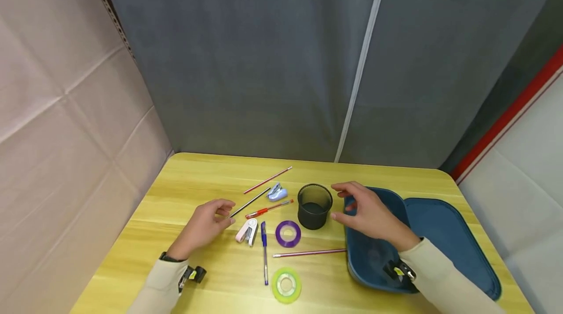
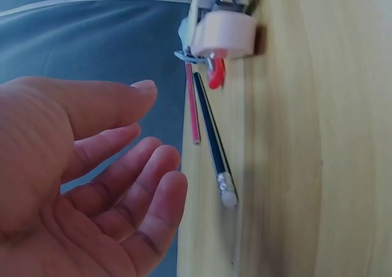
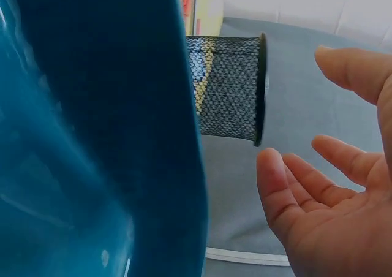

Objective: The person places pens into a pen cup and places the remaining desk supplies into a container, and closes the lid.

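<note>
Free room above mesh cup (image 1: pixel 313 217)

Soft, even light brightens the bench (image 1: pixel 323 277) at six o'clock in the head view, while the grey curtain (image 1: pixel 264 70) toward twelve is dimmer. In the left wrist view the pink stapler (image 2: pixel 226 33) blurs near twelve; in the right, glare streaks the blue box (image 3: pixel 162 142) around seven.

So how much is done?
Little looks done: nothing sticks out of the black cup. Nothing is held: the left hand is open near the dark pencil, the right hand beside the cup. Probably left: loose things on the table, like that pencil, the blue pen, red pen, purple tape and green tape.
</note>
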Available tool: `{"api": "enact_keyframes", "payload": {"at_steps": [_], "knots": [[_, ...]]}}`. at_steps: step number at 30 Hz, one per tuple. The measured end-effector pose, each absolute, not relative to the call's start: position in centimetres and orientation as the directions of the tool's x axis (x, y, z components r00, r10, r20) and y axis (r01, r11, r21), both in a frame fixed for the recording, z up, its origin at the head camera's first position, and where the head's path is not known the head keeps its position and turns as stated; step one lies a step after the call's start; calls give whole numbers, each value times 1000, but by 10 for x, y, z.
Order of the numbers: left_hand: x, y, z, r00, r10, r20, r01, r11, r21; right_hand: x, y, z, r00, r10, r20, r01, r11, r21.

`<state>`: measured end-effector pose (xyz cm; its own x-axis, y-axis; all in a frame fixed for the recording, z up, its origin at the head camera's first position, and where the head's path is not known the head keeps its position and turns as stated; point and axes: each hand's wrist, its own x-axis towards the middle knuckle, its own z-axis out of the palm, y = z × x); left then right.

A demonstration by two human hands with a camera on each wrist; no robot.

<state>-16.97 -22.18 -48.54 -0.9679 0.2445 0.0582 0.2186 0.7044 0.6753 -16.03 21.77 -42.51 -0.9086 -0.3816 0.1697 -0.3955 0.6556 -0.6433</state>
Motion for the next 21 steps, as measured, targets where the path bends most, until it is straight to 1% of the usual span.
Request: {"api": "enact_keyframes", "payload": {"at_steps": [8, 16, 21], "knots": [[-179, -224, -491, -974, 225, 34, 192, 732, 653, -171, 208, -430, -917, -389, 82, -340, 660, -670], [-183, -222, -494, -978, 208, -17, 147, 748, 648, -181, 199, -435, -925, -380, 5, -279, 669, -689], [-185, -222, -498, -979, 202, -30, 135, 751, 646, -187, 199, -440, -920, -392, -2, -279, 657, -701]]}}
